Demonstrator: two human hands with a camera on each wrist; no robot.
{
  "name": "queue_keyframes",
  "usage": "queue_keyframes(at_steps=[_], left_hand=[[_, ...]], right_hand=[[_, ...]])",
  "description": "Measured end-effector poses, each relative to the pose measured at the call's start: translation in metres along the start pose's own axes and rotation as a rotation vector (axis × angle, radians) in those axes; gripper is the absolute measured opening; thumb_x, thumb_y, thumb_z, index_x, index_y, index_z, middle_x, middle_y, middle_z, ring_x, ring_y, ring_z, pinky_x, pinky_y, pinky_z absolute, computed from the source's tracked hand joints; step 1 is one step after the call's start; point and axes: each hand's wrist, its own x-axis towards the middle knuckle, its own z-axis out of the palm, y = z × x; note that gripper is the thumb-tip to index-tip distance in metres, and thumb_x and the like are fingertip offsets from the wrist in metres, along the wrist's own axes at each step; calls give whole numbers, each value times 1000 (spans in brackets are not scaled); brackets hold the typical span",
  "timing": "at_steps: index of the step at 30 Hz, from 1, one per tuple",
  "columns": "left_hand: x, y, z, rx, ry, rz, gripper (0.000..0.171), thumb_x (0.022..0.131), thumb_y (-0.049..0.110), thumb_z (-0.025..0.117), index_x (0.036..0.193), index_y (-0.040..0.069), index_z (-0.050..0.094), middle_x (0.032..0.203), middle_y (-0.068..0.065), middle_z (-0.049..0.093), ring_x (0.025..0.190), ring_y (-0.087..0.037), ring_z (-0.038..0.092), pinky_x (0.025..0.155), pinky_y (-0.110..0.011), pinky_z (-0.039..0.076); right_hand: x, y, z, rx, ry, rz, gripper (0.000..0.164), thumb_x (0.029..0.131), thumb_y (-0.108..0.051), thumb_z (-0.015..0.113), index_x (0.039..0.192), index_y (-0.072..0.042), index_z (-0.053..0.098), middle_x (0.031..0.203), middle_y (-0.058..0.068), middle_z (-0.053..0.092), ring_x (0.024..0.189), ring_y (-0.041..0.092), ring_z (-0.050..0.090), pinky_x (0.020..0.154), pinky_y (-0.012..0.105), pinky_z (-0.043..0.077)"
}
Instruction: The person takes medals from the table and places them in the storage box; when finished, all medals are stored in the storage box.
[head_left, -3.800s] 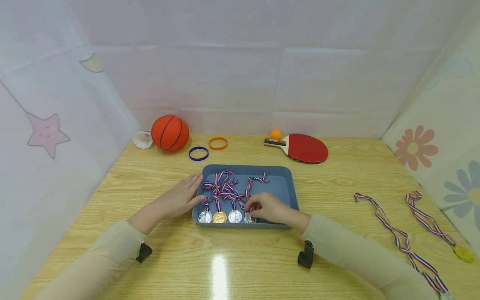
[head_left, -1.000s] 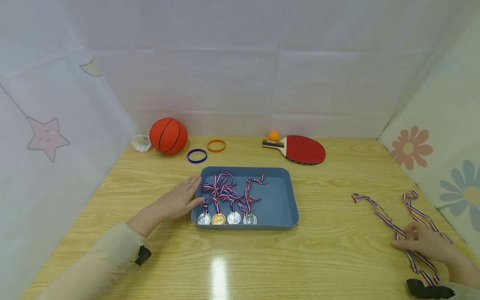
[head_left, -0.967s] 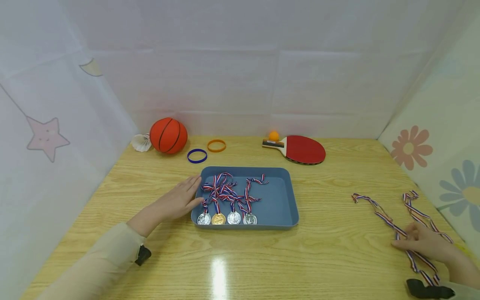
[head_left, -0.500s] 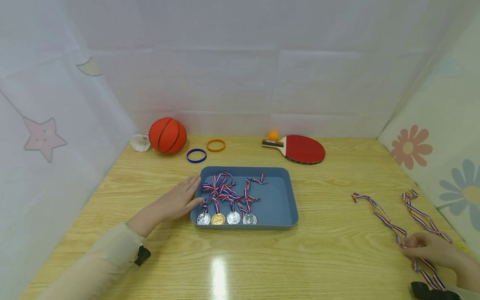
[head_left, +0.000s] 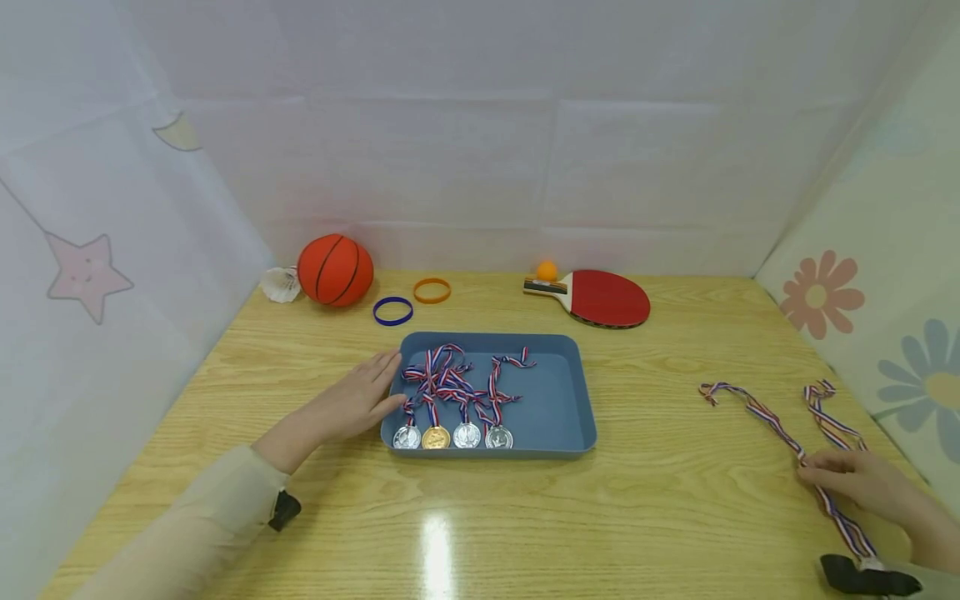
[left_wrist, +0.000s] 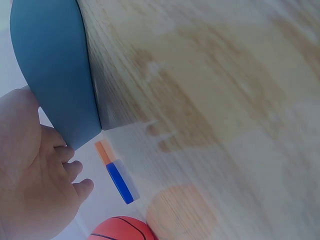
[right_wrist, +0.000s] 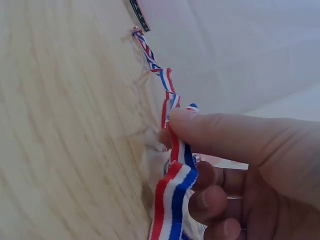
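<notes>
My right hand (head_left: 858, 483) pinches the red, white and blue ribbon (right_wrist: 172, 142) of a medal between thumb and forefinger. That ribbon trails away from me over the table; its medal end, by the wrist camera, is mostly covered. A second striped ribbon (head_left: 828, 421) lies just beyond this hand, partly hidden by it. With fingers extended, my left hand (head_left: 352, 400) rests against the left side of a blue-grey tray (head_left: 551, 400). Inside the tray, a gold medal (head_left: 436, 437) and silver medals (head_left: 498, 437) form a row along the near wall, their ribbons (head_left: 450, 383) bunched behind.
Along the back of the table are a shuttlecock (head_left: 281, 285), a small basketball (head_left: 335, 270), blue (head_left: 393, 322) and orange (head_left: 432, 300) wristbands, an orange ball (head_left: 547, 271) and a red table tennis bat (head_left: 611, 298). Cloth walls border the table.
My right hand has left a silver medal in the tray, gone right and taken hold of a ribbon. It has since shifted slightly, straightening that ribbon. The left hand stays at the tray.
</notes>
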Motion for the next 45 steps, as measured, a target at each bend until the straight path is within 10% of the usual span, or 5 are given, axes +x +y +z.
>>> queue_keyframes(at_steps=[8,25,39,45], left_hand=[[0,0,0,2,-8,2,67,98,36,42,142,-9,19,147,-25,17,135,-38,13,106,-51,18],[1,-2,1,5,4,8,68,98,37,42,142,-10,20,147,-25,17,134,-39,15,106,-52,18],[1,-1,0,1,8,13,67,98,36,41,142,-10,20,147,-25,18,135,-39,13,106,-53,18],[1,-2,0,4,3,9,67,98,37,41,142,-10,20,147,-25,17,134,-40,14,106,-53,17]], right_hand=[[19,-9,0,121,46,41,37,94,-18,55,108,16,53,54,4,53,42,12,49,39,28,44],[26,-18,-10,199,72,-27,31,103,-21,31,101,6,45,86,0,65,71,16,61,49,32,47],[32,-30,-12,364,66,-105,23,103,-23,25,95,-4,36,73,14,58,62,29,63,53,41,54],[34,-37,-17,388,75,-118,25,102,-13,33,103,11,41,89,9,61,77,24,65,67,34,54]])
